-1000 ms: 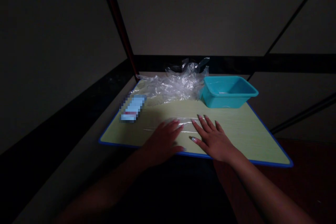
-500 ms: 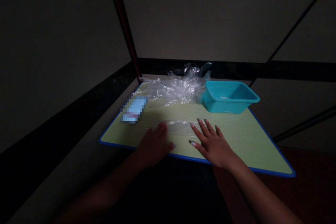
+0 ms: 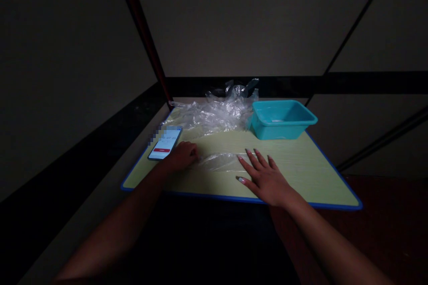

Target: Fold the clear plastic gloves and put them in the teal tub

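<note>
On the table point(image 3: 321, 185), head view: one strip of clear film point(image 3: 219, 162), laid nearly flat near the front edge, lightly creased, between the two hands. Right hand point(image 3: 270, 183): palm down, fingers point(image 3: 247, 166) open and spread, fingertips at the film's right end, thumb on the table. Left hand point(image 3: 182, 156): at the film's left end, fingers curled in; whether they pinch the film, cannot tell. Phone point(image 3: 167, 141): screen lit, face up, just beside the left hand. Plastic pile point(image 3: 214, 116): clear, crumpled, towards the back. Tub point(image 3: 281, 132): turquoise, upright, at the pile's right. Step in hand, by judgement: smoothing the film lengthwise, right hand steadying one end. Handling called for: light, even pressure on the right, a gentle outward draw on the left, lest thin film slip or wrinkle.
</note>
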